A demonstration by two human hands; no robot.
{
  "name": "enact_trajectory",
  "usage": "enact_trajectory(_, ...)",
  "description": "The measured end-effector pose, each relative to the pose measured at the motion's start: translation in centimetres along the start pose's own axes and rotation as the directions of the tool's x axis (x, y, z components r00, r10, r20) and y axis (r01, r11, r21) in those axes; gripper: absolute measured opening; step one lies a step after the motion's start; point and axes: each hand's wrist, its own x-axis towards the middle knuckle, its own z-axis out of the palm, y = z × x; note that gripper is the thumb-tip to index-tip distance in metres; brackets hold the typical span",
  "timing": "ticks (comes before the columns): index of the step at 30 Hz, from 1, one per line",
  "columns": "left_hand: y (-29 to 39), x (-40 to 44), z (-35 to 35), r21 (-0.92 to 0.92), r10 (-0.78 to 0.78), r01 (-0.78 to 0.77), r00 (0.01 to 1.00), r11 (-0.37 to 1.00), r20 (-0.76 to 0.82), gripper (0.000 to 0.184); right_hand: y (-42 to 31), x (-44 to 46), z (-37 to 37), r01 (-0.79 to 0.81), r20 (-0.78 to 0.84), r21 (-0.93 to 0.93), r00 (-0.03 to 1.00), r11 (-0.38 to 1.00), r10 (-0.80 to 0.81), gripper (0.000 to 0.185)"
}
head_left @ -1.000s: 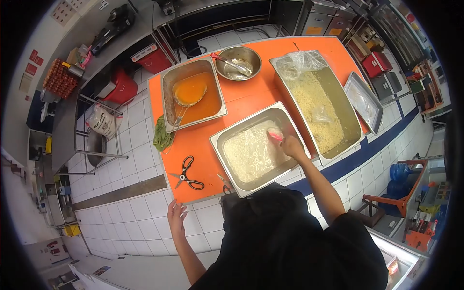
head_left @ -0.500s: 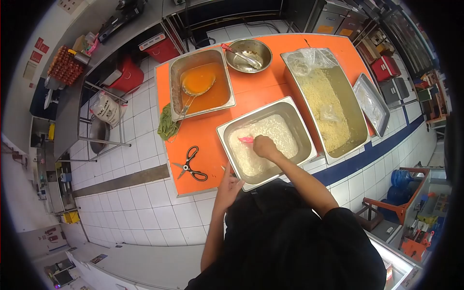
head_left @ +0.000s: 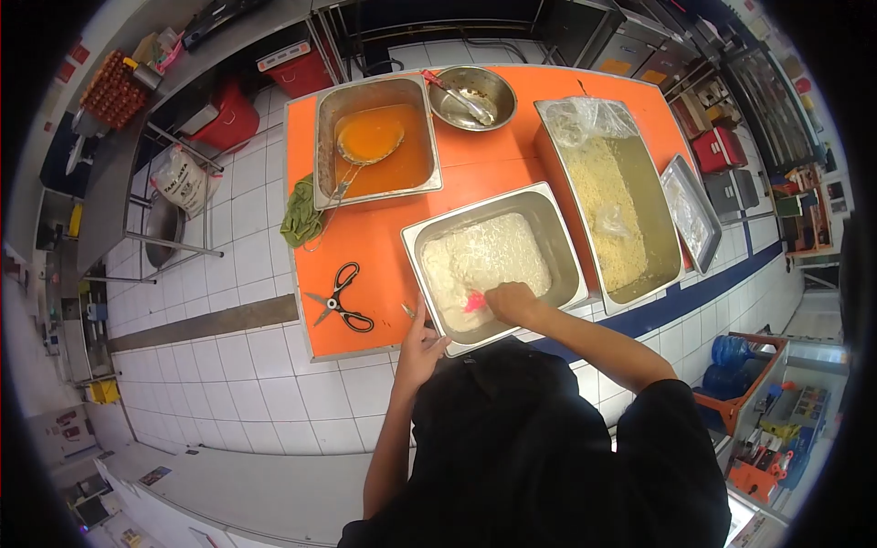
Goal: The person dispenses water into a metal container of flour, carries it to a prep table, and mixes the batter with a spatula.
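Observation:
In front of me, a rectangular steel pan (head_left: 568,239) contains a thick, pale, batter-like mix (head_left: 498,251) with ridges on its surface. My right hand (head_left: 514,304) is closed around a pink tool (head_left: 474,301) low in the mix, near the pan's front side. Only its pink part shows, so its exact kind is unclear. My left hand (head_left: 422,352) grips the pan's front left corner, with fingers along the outer wall. A small thin object (head_left: 407,310) lies by those fingertips, too small to name.
Scissors (head_left: 340,300) lie open on the orange table (head_left: 365,260). Behind are a pan (head_left: 323,137) of orange liquid with a strainer (head_left: 370,137), a green cloth (head_left: 301,215), and a bowl (head_left: 502,96) with tongs. At right stand a deep pan (head_left: 658,219) of yellowish crumbs and a tray (head_left: 699,210).
My right hand has drawn the pink tool through the mix toward me, to the pan's front side. My left hand stays at the pan corner. The view has shifted slightly.

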Motion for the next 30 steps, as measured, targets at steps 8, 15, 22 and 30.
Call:
enact_trajectory(8,-0.4,0.1,-0.3,0.099,0.040,-0.038,0.999,0.994,-0.017,0.094,5.4,-2.7,-3.7,-0.140,-0.013,-0.216,0.990,0.966,0.141,0.018)
enact_trajectory(15,0.1,0.0,-0.4,0.145,0.030,-0.027,0.999,0.989,-0.017,0.097,9.3,-3.0,-6.5,-0.241,-0.116,-0.396,0.970,0.886,0.212,0.022)
enact_trajectory(22,0.1,0.2,-0.5,0.103,0.013,-0.013,1.000,0.995,-0.002,0.096,6.2,-4.9,-5.1,-0.303,0.096,-0.197,0.941,0.933,0.326,0.038)
enact_trajectory(30,-0.2,0.4,-0.7,0.121,-0.032,0.030,0.999,0.992,0.012,0.092,0.3,-2.8,-2.1,-0.232,-0.003,0.015,0.973,0.973,0.232,0.033)
